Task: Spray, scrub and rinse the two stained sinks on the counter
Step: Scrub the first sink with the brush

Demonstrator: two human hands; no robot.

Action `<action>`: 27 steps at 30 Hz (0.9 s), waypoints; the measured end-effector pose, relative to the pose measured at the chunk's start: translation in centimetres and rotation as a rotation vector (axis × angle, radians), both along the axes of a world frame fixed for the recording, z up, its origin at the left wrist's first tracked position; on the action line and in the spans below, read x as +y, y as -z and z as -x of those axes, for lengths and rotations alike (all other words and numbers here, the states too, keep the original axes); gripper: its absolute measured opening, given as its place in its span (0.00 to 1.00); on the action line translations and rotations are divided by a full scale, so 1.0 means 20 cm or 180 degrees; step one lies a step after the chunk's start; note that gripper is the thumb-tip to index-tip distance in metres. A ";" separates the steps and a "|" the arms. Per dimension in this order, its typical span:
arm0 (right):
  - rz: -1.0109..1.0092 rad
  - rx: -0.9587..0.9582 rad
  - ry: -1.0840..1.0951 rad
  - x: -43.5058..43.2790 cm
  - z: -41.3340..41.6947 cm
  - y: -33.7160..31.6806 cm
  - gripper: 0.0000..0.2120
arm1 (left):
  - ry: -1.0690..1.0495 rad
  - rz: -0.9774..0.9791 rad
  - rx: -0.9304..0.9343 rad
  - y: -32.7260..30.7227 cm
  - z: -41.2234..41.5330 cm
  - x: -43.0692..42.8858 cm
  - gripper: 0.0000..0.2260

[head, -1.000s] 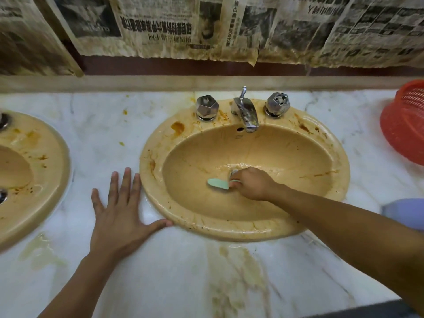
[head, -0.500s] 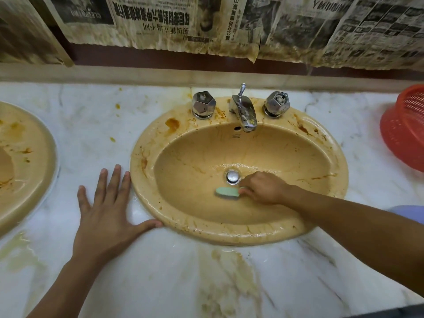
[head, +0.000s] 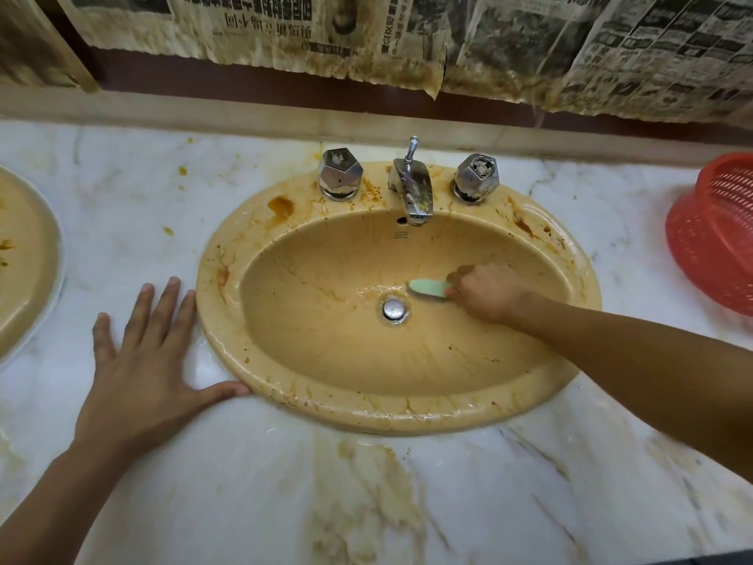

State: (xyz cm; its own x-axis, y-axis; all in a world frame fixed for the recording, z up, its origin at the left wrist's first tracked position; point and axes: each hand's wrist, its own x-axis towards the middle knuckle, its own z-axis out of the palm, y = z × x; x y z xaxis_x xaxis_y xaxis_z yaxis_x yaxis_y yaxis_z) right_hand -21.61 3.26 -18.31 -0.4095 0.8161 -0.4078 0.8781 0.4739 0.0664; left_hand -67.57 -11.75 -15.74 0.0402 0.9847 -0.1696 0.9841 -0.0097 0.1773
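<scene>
The right hand (head: pixel 487 293) is curled round a green brush (head: pixel 428 288), down in the sink (head: pixel 407 415) just right of the drain (head: pixel 394 309). The left hand (head: pixel 142 360) lies flat and open on the counter (head: pixel 244 483), thumb touching the sink's rim. To scrub well, press hard in small rounds, then go for the brown spots on the rim. The other sink (head: pixel 28 258) is far left, past the left hand.

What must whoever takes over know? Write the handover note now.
Left hand: flat on the counter, thumb at the rim of the near sink, holding nothing.
Right hand: grips the green brush in the bowl, beside the drain.
Done: near sink wet, scrubbing under way.
Left: brown stains on the rim near the taps, the rinse, then the second sink at far left, also stained.
</scene>
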 end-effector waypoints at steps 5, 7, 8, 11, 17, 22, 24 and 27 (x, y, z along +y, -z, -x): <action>0.0649 -0.0350 -0.0650 -0.05 -0.11 -0.07 0.17 | 0.0005 0.0008 -0.0039 0.00 -0.01 0.00 0.57; 0.0061 -0.0374 -0.0472 0.02 -0.09 -0.09 0.17 | 0.0007 -0.0005 -0.0066 -0.01 -0.01 0.00 0.57; -0.0230 -0.0389 -0.0356 0.04 -0.05 -0.09 0.16 | 0.0004 -0.0027 -0.0081 -0.01 -0.01 0.00 0.57; -0.0251 -0.0272 -0.0128 -0.02 0.04 -0.03 0.15 | -0.0002 -0.0073 -0.0127 -0.01 -0.01 -0.01 0.56; 0.0033 -0.0835 -0.0538 -0.15 0.02 -0.12 0.13 | 0.0068 -0.0257 -0.0462 0.01 0.03 -0.03 0.37; -0.1252 -0.0657 -0.0140 -0.02 0.05 -0.23 0.15 | -0.0345 -0.0355 -0.0255 0.04 0.03 -0.03 0.31; -0.1496 -0.0534 -0.0173 -0.03 0.03 -0.24 0.15 | -0.0586 -0.0348 -0.0093 0.04 0.02 -0.03 0.30; -0.1048 -0.0773 -0.0078 -0.09 -0.07 -0.15 0.14 | -0.0655 -0.0237 0.0056 0.04 0.00 -0.03 0.30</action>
State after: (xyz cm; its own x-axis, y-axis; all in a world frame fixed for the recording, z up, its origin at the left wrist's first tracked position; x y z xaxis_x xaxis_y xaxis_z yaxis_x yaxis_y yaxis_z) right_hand -20.30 1.36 -15.22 -0.3545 0.9103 -0.2137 0.8069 0.4133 0.4220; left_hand -67.55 -12.45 -16.48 -0.1653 0.9816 -0.0951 0.9696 0.1794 0.1663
